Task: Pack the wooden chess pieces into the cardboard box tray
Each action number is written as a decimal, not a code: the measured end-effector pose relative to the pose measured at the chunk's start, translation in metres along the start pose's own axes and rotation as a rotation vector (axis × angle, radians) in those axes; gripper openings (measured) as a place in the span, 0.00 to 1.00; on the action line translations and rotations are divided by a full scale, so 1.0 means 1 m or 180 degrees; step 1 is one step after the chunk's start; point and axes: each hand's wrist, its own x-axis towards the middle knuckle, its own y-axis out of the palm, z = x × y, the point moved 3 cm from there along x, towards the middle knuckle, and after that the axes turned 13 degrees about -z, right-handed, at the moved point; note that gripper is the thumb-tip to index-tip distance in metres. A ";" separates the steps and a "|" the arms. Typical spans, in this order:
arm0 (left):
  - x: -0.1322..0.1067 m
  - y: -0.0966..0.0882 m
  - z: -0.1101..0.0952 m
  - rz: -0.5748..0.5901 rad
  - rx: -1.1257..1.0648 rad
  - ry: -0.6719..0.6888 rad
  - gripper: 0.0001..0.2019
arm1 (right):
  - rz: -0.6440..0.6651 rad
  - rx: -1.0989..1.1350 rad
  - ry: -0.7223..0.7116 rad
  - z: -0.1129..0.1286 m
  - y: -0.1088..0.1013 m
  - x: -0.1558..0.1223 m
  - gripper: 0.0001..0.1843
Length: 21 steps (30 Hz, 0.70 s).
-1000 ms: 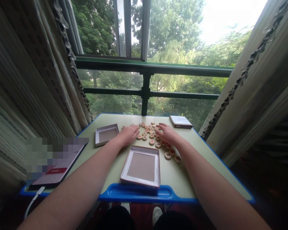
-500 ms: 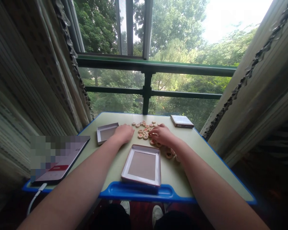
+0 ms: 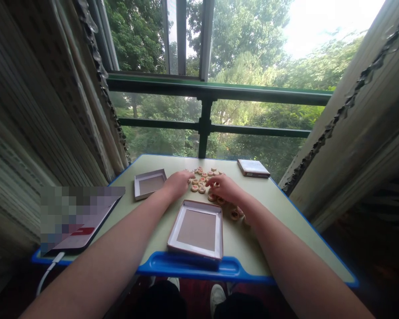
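Round wooden Chinese chess pieces (image 3: 201, 189) with red and dark characters lie loose in a cluster on the pale green table (image 3: 286, 230). My left hand (image 3: 178, 182) reaches in from the left, fingers stretched out at the cluster's edge, covering some pieces. On the other side, my right hand (image 3: 226, 188) is over the right part of the cluster, its fingers curved and apart, with no piece seen held. More pieces (image 3: 234, 215) lie beside and partly under my right forearm. Nearer me stands an open shallow box (image 3: 195, 230), its grey bottom bare.
A second shallow box part (image 3: 149, 184) lies left of my left hand. At the back right is a flat white-topped box (image 3: 253, 168). A tablet-like device (image 3: 83, 235) with a white cable (image 3: 49, 272) rests at the left edge. A blue trough (image 3: 162, 263) runs along the front.
My left hand has moved right, onto the left edge of the chess pieces, with its fingers extended further. My right hand has stayed nearly in place. The camera view has shifted slightly.
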 end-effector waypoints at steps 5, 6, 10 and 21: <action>-0.001 -0.003 -0.003 0.0094 -0.0017 -0.0041 0.21 | 0.0094 0.0146 0.0309 -0.001 -0.008 -0.003 0.17; -0.001 -0.003 -0.004 0.0125 -0.0007 -0.0071 0.21 | -0.0010 0.0077 0.0341 -0.003 -0.010 -0.002 0.16; -0.001 -0.004 -0.006 0.0231 0.0028 -0.0107 0.19 | -0.0370 -0.0404 0.0327 -0.017 -0.018 0.011 0.17; 0.003 0.004 0.006 0.0167 0.0046 -0.0015 0.17 | 0.0461 -0.0786 -0.0101 -0.053 0.003 0.067 0.21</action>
